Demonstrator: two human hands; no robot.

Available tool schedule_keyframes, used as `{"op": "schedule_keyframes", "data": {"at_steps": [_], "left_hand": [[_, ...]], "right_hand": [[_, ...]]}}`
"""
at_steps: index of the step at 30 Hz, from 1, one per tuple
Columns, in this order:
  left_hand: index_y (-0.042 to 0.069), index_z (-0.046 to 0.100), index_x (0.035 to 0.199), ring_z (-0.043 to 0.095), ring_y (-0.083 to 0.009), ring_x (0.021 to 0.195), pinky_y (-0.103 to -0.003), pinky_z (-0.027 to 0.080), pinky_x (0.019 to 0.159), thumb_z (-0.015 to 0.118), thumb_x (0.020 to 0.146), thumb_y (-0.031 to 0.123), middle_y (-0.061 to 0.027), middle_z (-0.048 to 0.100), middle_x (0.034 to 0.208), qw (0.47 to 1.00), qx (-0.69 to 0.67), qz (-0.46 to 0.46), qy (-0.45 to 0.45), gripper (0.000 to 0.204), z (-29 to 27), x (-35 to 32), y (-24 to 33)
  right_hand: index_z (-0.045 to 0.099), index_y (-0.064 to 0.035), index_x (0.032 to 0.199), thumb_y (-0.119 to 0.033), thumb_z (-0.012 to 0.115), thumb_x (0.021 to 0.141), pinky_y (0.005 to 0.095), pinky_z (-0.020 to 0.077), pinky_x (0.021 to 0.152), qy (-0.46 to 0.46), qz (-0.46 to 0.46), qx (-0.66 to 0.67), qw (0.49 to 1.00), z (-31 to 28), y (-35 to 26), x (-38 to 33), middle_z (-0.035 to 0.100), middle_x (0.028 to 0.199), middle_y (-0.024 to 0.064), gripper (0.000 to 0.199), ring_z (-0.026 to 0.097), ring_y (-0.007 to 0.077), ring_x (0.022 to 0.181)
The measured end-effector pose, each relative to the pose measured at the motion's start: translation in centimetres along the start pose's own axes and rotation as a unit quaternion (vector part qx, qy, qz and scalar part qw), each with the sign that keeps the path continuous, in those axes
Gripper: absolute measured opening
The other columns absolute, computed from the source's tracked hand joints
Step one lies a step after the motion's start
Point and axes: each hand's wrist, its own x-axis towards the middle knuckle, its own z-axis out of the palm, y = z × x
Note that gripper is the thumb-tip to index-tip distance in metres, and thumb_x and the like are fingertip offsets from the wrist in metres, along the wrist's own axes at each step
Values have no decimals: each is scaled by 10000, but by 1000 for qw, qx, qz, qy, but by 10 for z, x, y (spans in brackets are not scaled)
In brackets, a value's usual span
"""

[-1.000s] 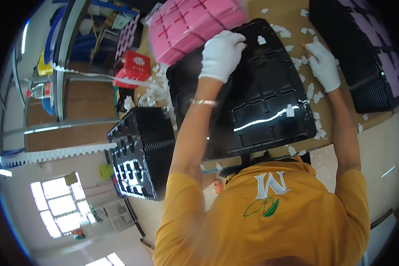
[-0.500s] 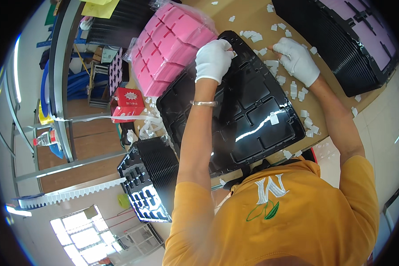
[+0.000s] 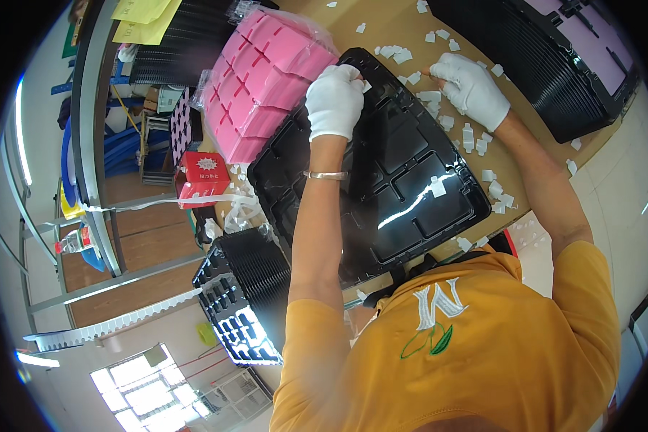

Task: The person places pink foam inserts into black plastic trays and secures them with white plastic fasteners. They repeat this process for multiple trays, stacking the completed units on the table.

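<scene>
A shiny black plastic tray [image 3: 403, 173] with moulded ridges lies tilted across the tabletop before me. My left hand [image 3: 335, 102], in a white glove, is over its far left edge, fingers curled in a pinch. A small white piece [image 3: 367, 86] shows at those fingertips. Another white piece [image 3: 438, 187] rests on the tray's nearer right part. Beyond the tray's right side, my gloved right hand [image 3: 470, 92] is above the brown tabletop among white scraps, its fingers curled together; the glove hides whatever they may hold.
Plastic-wrapped pink dividers [image 3: 266, 79] stand at the tray's far left. A stack of black trays [image 3: 540, 65] with a purple insert is at far right, another black stack [image 3: 248, 266] at near left. A red box [image 3: 203, 176] and metal shelf frame [image 3: 97, 144] stand left.
The view has shifted slightly, moving most things a little left in the picture. Both hands keep nearly the same places over the tray and tabletop.
</scene>
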Motion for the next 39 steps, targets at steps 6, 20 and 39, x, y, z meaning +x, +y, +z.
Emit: {"op": "schedule_keyframes", "data": {"at_steps": [6,20,39], "left_hand": [[73,697,890,634,-329,863,-413,493,783,671,768,186,-133,656,926,999,27,10,-22,168,1,7,-4],[87,645,843,641,-311,825,-422,496,704,683,764,70,-134,653,936,950,113,172,234,90,-9,-53,20],[87,692,908,624,-317,898,-407,496,803,715,766,245,-133,635,964,998,59,-10,3,213,2,-8,-5]], "right_hand": [[651,-42,974,-24,556,791,403,470,741,0,-1,-4,1000,3,1,-2,586,854,121,207,581,320,828],[664,-56,958,-28,574,798,401,475,741,3,-12,4,1000,6,4,-3,582,842,113,185,585,315,827],[642,-22,960,15,603,785,365,477,725,-5,-18,-16,1000,7,7,-3,574,824,107,184,585,288,820]]}}
